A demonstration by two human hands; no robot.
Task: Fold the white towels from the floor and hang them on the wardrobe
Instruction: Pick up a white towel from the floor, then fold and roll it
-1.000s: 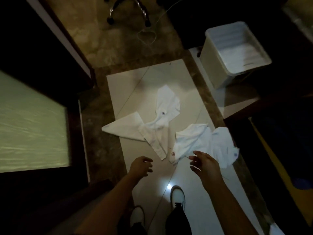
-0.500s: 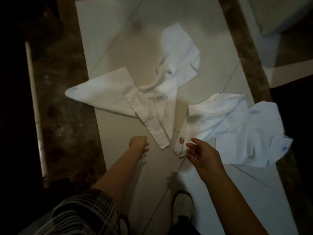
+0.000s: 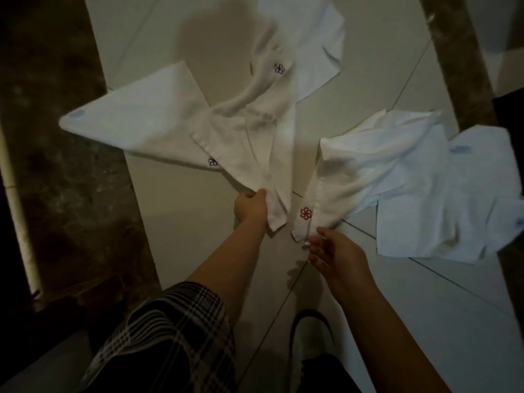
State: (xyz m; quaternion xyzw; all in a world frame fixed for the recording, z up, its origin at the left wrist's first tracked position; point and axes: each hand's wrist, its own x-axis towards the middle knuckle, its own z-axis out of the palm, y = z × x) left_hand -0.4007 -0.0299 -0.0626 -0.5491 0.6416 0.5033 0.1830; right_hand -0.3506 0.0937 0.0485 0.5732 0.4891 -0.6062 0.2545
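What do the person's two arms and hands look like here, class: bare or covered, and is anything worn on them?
Both forearms are bare from elbow to wrist, with no sleeve in view. The left hand and right hand wear no gloves, and no watch, ring or bracelet shows in this dim light. Close under the left forearm lies dark checked cloth with pale lines.

— Where do the towels lie?
— On the pale tiled floor (image 3: 175,222): a crumpled white cloth towel (image 3: 158,126) lies left, a second crumpled white towel (image 3: 411,177) right, apart.
— And the hands?
— The left hand (image 3: 251,209) is on the left towel's near corner; the right hand (image 3: 337,251) is at the right towel's near corner.
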